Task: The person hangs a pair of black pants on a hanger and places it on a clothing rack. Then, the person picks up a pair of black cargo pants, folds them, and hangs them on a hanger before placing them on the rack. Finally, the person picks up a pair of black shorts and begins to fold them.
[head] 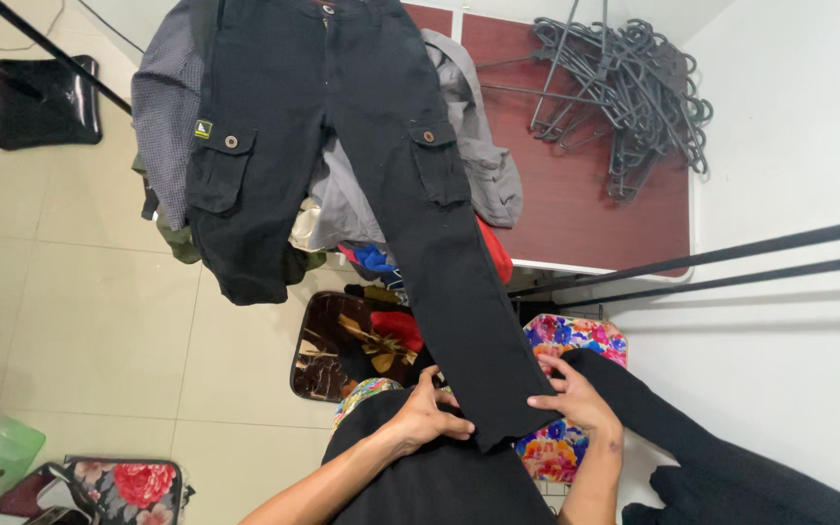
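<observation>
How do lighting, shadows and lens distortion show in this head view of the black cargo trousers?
Head view: even, soft light; black cargo trousers so dark that folds barely show; faint rail shadows on the white wall; wide-angle lens splays the edges; left hand and right hand on the hem look sharp.

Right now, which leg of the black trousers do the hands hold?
The long leg reaching to both hands, left and right; the other leg hangs off the table.

A home room used for sorting laundry: a pile of clothes [342,185] covers a red-brown table [585,214], with a heap of grey hangers [624,92], above a pale tiled floor [99,321].
</observation>
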